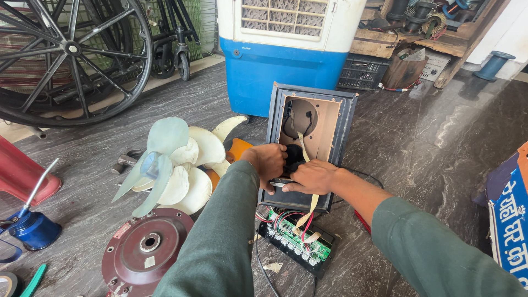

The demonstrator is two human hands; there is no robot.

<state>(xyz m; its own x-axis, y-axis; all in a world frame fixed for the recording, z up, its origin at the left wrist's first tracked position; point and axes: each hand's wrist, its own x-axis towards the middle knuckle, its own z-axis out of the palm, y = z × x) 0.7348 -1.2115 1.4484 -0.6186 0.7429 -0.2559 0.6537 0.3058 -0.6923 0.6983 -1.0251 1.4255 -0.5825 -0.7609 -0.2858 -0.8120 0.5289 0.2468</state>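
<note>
From the head camera, both hands meet at the lower middle of a dark speaker box point(308, 148) that lies open-backed on the grey stone floor point(429, 143). The left hand point(268, 162) and the right hand point(312, 177) both clench a black part point(293, 157) in the box's opening — the fingers curl around it. Just below the box lies a green circuit board point(294, 242) with red and black wires. To the left sit pale fan blades point(173, 165) and a maroon motor plate point(144, 250); a blue cooler point(286, 55) stands behind.
</note>
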